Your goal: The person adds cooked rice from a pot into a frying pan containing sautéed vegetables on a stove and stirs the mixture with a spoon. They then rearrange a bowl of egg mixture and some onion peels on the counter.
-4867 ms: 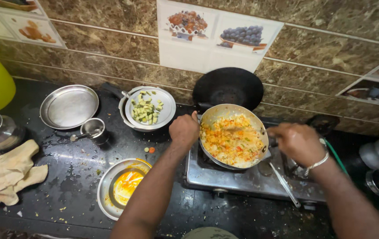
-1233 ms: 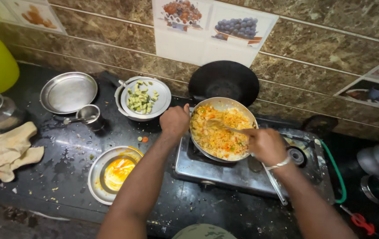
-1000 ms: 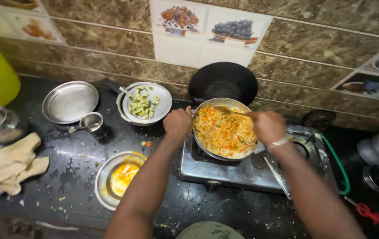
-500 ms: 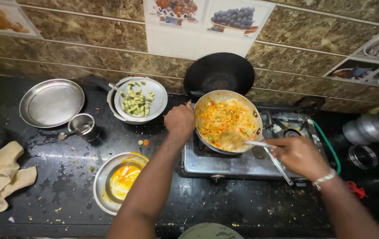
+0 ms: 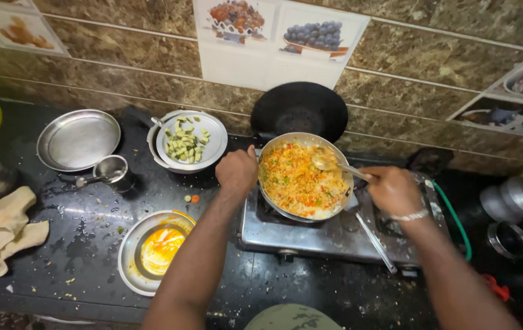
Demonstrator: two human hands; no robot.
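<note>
Right now the left hand (image 5: 237,171) is curling shut on the rim of the pan (image 5: 305,178), at the pan's nine o'clock, probably steadying it on the stove (image 5: 329,235) so it does not slide while the food is being worked. The right hand (image 5: 393,190) is closing in a fist around the handle of a spoon (image 5: 335,164), whose bowl is lying in the rice (image 5: 295,183) toward one o'clock of the pan, loaded with a little of the mix. The pan is sitting on the left burner, tilted slightly toward the person.

Behind it, at twelve o'clock, a black wok (image 5: 299,111) is resting against the wall, out of the way. At ten o'clock from the pan, a plate (image 5: 189,142) of chopped green vegetable is lying over a pot, within easy reach. A bowl (image 5: 154,250) with yellow residue is sitting on the desk (image 5: 84,214) at seven o'clock. Farther left, an empty steel dish (image 5: 78,139), a small cup (image 5: 113,168) and a cloth (image 5: 2,229) are lying.
</note>
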